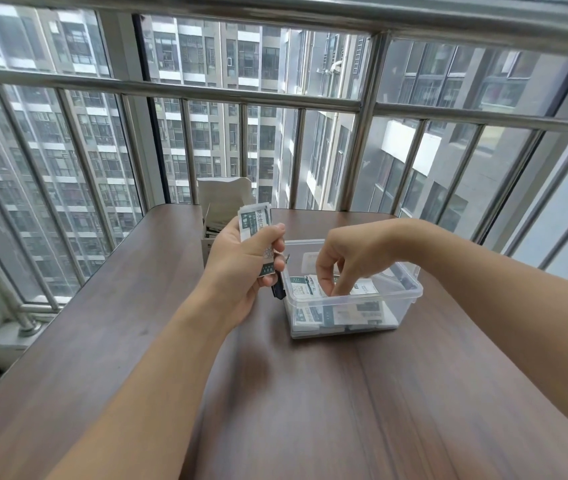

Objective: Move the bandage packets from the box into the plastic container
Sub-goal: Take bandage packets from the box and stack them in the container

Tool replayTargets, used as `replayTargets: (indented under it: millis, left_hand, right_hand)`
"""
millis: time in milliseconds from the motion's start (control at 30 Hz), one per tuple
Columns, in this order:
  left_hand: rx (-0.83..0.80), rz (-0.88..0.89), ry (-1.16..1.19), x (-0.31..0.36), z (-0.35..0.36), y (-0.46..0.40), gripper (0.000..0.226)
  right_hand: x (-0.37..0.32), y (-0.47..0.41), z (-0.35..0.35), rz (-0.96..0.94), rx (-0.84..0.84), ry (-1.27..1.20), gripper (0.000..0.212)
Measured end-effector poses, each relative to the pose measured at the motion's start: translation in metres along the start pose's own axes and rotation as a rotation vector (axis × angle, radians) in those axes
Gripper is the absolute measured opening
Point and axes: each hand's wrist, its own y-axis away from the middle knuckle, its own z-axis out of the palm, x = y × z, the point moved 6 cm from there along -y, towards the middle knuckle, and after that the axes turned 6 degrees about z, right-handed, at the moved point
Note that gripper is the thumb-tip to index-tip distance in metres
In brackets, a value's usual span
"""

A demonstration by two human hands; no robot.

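Observation:
My left hand (241, 268) grips a stack of white and dark green bandage packets (254, 221), held upright just left of the clear plastic container (410, 285). My right hand (348, 259) reaches down into the container, fingertips pinched on a packet (364, 288) that lies on top of several other packets (313, 315) inside. The open white cardboard box (221, 202) stands behind my left hand at the table's far edge, with more packets showing in its opening; its lower part is hidden by the hand.
A dark brown wooden table (275, 393) carries everything. A small dark clip-like object (278, 292) sits at the container's left wall. Steel window railings (362, 140) close off the far side, and the table's left edge drops to the floor.

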Motion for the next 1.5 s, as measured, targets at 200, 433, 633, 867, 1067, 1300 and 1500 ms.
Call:
replayTargets:
  millis: [200, 433, 633, 867, 1067, 1300, 1500]
  left_hand:
    - [-0.006, 0.019, -0.030, -0.002, 0.000, -0.001, 0.015]
    - [-0.088, 0.008, -0.079, -0.005, 0.007, 0.001, 0.043]
    - [-0.243, -0.056, -0.001, -0.003, 0.020, 0.009, 0.038]
    - [-0.033, 0.049, -0.116, -0.004, 0.002, -0.002, 0.009]
    - [-0.040, 0.064, -0.177, -0.007, 0.002, -0.002, 0.016]
    - [-0.057, 0.063, -0.195, -0.009, 0.003, -0.001, 0.016]
    - [-0.054, 0.051, -0.193, -0.009, 0.003, -0.001, 0.018]
  right_hand:
    - [0.002, 0.002, 0.004, -0.046, -0.076, -0.180, 0.006]
    - [0.008, 0.054, -0.054, -0.220, 0.215, -1.172, 0.026]
    - [-0.046, 0.047, -0.045, -0.272, 0.387, -0.942, 0.020]
    - [0.012, 0.038, -0.036, 0.132, 0.378, -0.198, 0.024]
    - [0.025, 0.006, 0.005, 0.274, 0.211, 0.058, 0.067]
    - [0.026, 0.001, 0.006, 0.253, 0.210, 0.070, 0.048]
    - [0.025, -0.005, 0.006, 0.200, 0.250, -0.018, 0.042]
